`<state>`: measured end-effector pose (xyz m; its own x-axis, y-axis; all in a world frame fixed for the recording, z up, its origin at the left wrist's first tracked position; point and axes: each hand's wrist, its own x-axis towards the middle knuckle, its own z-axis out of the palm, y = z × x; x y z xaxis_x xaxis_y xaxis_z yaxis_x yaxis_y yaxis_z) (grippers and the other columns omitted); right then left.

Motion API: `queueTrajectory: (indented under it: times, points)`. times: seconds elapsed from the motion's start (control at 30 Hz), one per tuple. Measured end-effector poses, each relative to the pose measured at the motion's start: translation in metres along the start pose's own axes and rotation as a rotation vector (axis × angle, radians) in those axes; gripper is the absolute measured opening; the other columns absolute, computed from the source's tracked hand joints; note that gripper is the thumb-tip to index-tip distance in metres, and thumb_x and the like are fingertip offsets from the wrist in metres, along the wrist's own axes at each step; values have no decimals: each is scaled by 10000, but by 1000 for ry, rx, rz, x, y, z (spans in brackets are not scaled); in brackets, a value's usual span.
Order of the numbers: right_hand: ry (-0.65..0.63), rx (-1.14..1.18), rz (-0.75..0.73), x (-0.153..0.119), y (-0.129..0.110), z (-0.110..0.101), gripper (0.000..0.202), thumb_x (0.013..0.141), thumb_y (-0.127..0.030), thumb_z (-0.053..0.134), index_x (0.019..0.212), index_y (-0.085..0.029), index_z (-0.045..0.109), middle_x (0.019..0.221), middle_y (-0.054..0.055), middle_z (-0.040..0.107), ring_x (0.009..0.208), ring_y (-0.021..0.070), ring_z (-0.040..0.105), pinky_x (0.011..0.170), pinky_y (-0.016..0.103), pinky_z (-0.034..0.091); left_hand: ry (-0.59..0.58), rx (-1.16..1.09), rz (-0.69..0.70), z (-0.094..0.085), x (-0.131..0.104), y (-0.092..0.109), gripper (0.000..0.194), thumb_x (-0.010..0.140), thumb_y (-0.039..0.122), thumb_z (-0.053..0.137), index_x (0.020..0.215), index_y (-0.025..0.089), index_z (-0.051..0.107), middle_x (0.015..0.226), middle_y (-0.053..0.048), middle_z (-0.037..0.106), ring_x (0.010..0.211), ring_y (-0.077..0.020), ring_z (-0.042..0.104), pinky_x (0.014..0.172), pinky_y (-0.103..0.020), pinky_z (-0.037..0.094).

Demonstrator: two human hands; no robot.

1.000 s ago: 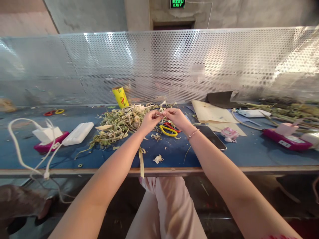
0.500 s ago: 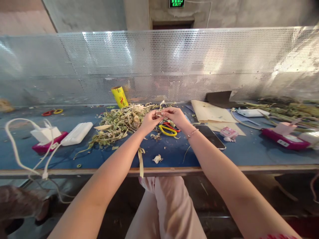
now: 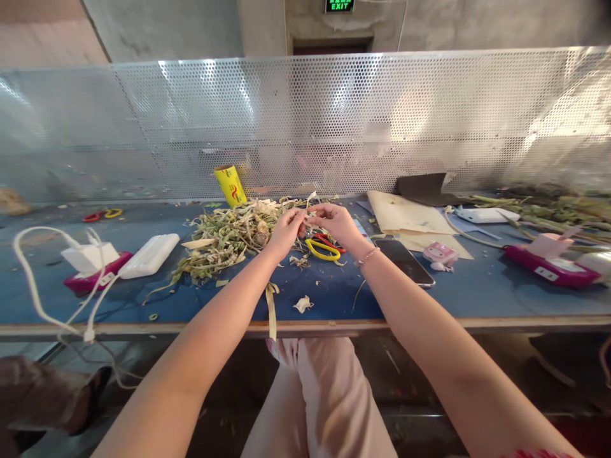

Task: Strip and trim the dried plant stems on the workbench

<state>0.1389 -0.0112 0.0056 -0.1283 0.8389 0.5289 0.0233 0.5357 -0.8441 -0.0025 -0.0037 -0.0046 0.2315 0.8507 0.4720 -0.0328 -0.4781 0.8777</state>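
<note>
Left hand (image 3: 286, 230) and right hand (image 3: 335, 222) raised together over bench (image 3: 334, 299) centre, fingertips pinched narrow on one small pale scrap (image 3: 305, 216) to work it. Trimmings heap (image 3: 229, 238) just left; scissors (image 3: 323, 248) below right hand, within reach.

Soft, fairly bright light falls from above and behind the perforated metal screen (image 3: 334, 121), which throws back pale patches of glare, strongest toward its right end. The blue worktop (image 3: 477, 296) in front of the screen is evenly lit with only faint shadows, while the space beneath its front edge is dim. The wide lens bends the screen's top edge and stretches the forearms toward the lower corners, where detail softens.
</note>
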Motion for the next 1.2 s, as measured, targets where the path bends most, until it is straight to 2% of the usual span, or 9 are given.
queueTrajectory:
  times: [0.2, 0.33, 0.43, 0.63, 0.77, 0.87, 0.93, 1.07, 1.2]
  points:
    - [55, -6, -16, -2, 0, 2, 203, 695, -272, 586, 877, -181, 588, 593, -40, 500, 552, 78, 455, 548, 232, 388, 33, 87, 28, 2, -1, 6, 344, 791, 486, 459, 641, 178, 427, 488, 49, 378, 425, -58, 371, 461, -210, 304]
    - [126, -28, -17, -3, -2, 3, 164, 737, -235, 528, 890, -193, 571, 605, -36, 492, 542, 81, 460, 542, 232, 396, -9, 123, 53, 3, -4, 9, 356, 787, 498, 457, 631, 182, 410, 484, 47, 379, 429, -63, 374, 461, -217, 304]
    - [124, -64, -10, -3, -4, 4, 159, 755, -210, 492, 886, -184, 578, 635, -24, 496, 540, 79, 459, 540, 235, 406, -22, 131, 50, 3, -4, 10, 357, 785, 501, 458, 629, 184, 403, 481, 48, 377, 430, -66, 372, 459, -218, 303]
    - [105, -117, -19, -1, 0, 6, 323, 756, -169, 457, 1063, -211, 550, 907, 30, 535, 546, 60, 443, 533, 237, 429, -22, 125, 9, 4, -5, 11, 358, 793, 480, 460, 608, 182, 389, 472, 51, 369, 420, -62, 368, 447, -214, 289]
    - [41, -149, -80, -3, -3, 5, 324, 751, -144, 419, 1014, -221, 592, 1047, 50, 507, 589, 63, 456, 537, 233, 432, -24, 116, -10, 3, -3, 9, 351, 795, 467, 465, 606, 179, 398, 458, 54, 366, 407, -62, 363, 439, -216, 281]
    - [-25, -149, -113, -6, -5, 5, 280, 757, -166, 415, 943, -232, 613, 1045, 38, 512, 632, 76, 474, 545, 226, 422, -32, 104, -17, 3, -3, 8, 355, 792, 470, 469, 600, 178, 402, 451, 54, 367, 401, -61, 354, 439, -218, 282]
    - [-39, -112, -78, -7, -5, 5, 255, 772, -202, 420, 958, -241, 591, 990, 28, 534, 624, 81, 474, 533, 221, 408, -52, 101, -22, 4, -3, 9, 360, 785, 475, 476, 597, 175, 410, 450, 53, 373, 401, -60, 354, 441, -218, 283]
    - [12, 40, 11, -6, -2, 8, 194, 806, -281, 410, 980, -241, 488, 912, 15, 556, 581, 79, 460, 483, 204, 384, -51, 91, -36, 4, -4, 10, 361, 781, 478, 481, 598, 173, 419, 442, 53, 385, 398, -56, 354, 441, -212, 281]
    - [56, 76, 9, -6, -3, 10, 176, 813, -372, 428, 920, -236, 463, 885, 16, 569, 555, 73, 439, 466, 200, 371, -54, 91, -40, 4, -3, 8, 346, 789, 468, 473, 617, 171, 431, 440, 54, 385, 403, -55, 355, 444, -203, 287]
